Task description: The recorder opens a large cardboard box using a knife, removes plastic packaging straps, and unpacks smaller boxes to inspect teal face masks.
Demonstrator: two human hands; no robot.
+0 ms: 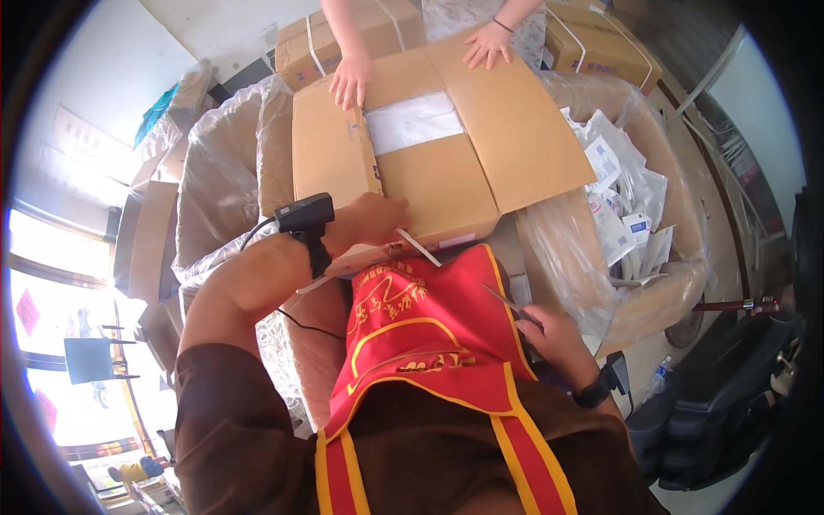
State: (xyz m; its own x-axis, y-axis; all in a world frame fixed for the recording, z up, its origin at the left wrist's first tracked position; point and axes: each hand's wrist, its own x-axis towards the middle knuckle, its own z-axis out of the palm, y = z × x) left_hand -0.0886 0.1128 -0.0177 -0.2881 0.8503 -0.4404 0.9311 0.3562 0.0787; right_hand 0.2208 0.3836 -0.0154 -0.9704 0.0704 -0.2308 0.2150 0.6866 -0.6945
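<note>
In front of me stands a cardboard box point(438, 184) with its flaps spread and white plastic wrapping point(414, 122) showing inside. My left hand point(378, 218) is closed at the near side of the box, fingers curled over its edge; what they grip is hidden. A white strap point(419, 246) sticks out beside that hand towards my apron. Beside the apron, my right hand point(556, 336) is wrapped round the dark handle of thin-bladed scissors point(505, 298), blades pointing up and left. Across the box, another person's two hands point(350, 81) point(489, 45) lie on the far flaps.
At the right stands a large plastic-lined carton point(687, 249) holding many white packets point(631, 197). Another lined carton point(219, 172) is at the left. Strapped boxes point(343, 39) point(601, 47) stand behind. A black seat point(712, 403) and a bottle point(658, 376) are at lower right.
</note>
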